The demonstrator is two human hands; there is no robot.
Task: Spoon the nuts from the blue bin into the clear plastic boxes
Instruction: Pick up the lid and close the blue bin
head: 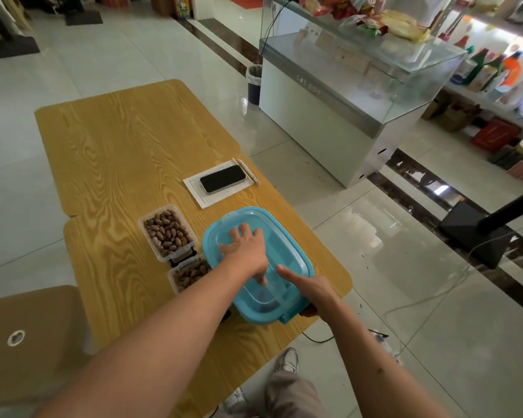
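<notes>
The blue bin (287, 254), lidded, sits on the worktop (118, 152) directly under the left hand (248, 248), whose spread fingers press flat on the lid. The right hand (310, 286) grips its near end, fingers hidden beneath. Two nut-filled clear plastic boxes (168, 233) lie just left of both hands, nearer the left.

I have a single view, from the head camera: it looks forward and steeply down onto the worktop (127, 152), close above its near end. The wide lens also takes in the floor beyond the worktop and to its right.
</notes>
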